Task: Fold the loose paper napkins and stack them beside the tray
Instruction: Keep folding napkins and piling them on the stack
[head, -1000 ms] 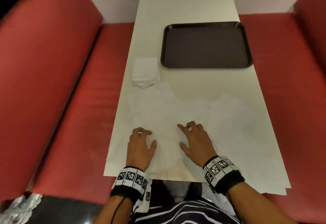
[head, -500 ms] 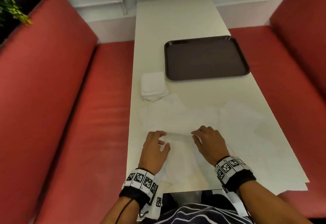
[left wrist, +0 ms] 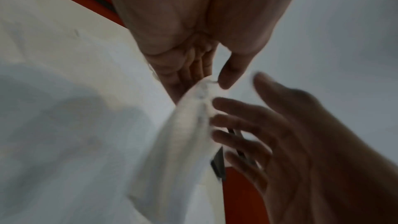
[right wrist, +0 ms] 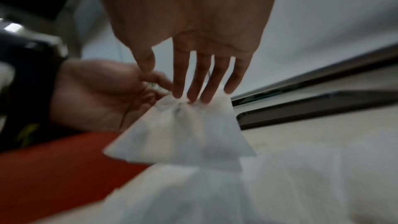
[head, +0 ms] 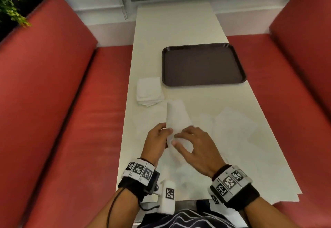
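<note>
Pinching long white paper napkin (head: 176, 118) in left hand (head: 156, 140), steadying with straight-fingered right hand (head: 196, 149); building folded stack (head: 149, 91) beside dark rectangular tray (head: 203, 64); leaving loose sheets (head: 232, 129).

Head: high, downward; wrists: close, both on napkin (left wrist: 187, 125).

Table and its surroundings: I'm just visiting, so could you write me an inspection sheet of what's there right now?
Surface: long pale table, its near half spread with loose napkins.
Job's things: one part-folded napkin held up; stack of folded napkins left of the dark tray, apart from it; the tray holds nothing.
Clutter: nothing seen.
Hands: left hand pinches the napkin's near end; right hand touches it with straight fingers.
Cables: black cable along the left forearm from the wristband.
Surroundings: red benches on both sides, plant far left, white wall behind.
</note>
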